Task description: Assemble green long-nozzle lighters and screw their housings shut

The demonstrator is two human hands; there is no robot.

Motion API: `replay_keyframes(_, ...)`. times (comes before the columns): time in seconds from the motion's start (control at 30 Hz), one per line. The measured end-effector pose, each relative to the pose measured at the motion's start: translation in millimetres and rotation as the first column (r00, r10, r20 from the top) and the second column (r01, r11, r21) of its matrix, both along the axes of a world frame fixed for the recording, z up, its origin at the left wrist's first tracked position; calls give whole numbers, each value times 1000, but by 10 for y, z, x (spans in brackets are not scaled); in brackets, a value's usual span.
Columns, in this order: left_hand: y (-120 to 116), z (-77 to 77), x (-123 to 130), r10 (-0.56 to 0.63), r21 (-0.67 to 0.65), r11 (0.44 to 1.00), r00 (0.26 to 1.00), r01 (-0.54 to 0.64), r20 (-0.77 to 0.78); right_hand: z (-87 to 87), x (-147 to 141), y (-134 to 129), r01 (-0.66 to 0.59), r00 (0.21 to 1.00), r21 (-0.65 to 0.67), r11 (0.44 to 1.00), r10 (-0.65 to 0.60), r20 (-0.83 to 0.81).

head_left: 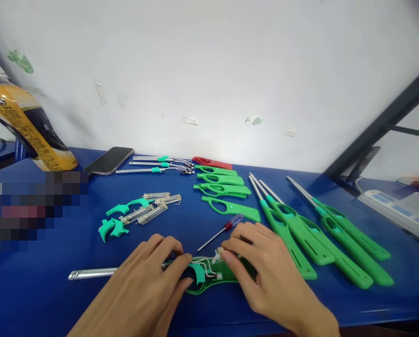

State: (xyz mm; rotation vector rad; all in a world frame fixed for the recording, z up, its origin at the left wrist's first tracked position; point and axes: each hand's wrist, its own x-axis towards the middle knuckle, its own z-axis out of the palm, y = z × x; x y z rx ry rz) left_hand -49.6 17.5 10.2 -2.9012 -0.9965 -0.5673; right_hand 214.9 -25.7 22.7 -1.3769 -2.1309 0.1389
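Note:
An opened long-nosed gas lighter (195, 289) lies at the front of the table, its metal tube (91, 274) pointing left. White wires and a teal trigger (198, 273) show inside its green half casing. My left hand (146, 276) is closed around the lighter near the trigger, thumb and forefinger on it. Over the casing's right part, my right hand (268, 267) pinches a small whitish piece (216, 257) between thumb and forefinger; its exact kind is unclear. The casing's right end is hidden under that hand. A screwdriver (218, 234) with a purple handle lies just behind.
Behind my hands lie loose teal triggers (118, 228), clear fuel tanks (153, 213), metal tubes with wires (139, 170) and green casing halves (232, 209). Several whole green lighters (290, 234) lie right. A phone (109, 160) and a yellow bottle (30, 124) stand back left, by the wall.

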Motion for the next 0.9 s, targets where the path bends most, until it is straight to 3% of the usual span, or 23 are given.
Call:
replay_keyframes(0.3, 10, -109, 4, 18, -64, 998, 999, -21, -43, 5, 0, -16, -19, 999, 17, 1000, 20, -28)
replay_keyframes(0.73, 12, -16, 30, -2, -56, 998, 1000, 3, 18, -6, 2, -19, -29, 999, 45, 999, 30, -19)
replay_keyframes(0.9, 25, 19, 43, -14, -59, 998, 1000, 14, -6, 21, -12, -41, -55, 998, -43, 998, 54, -36)
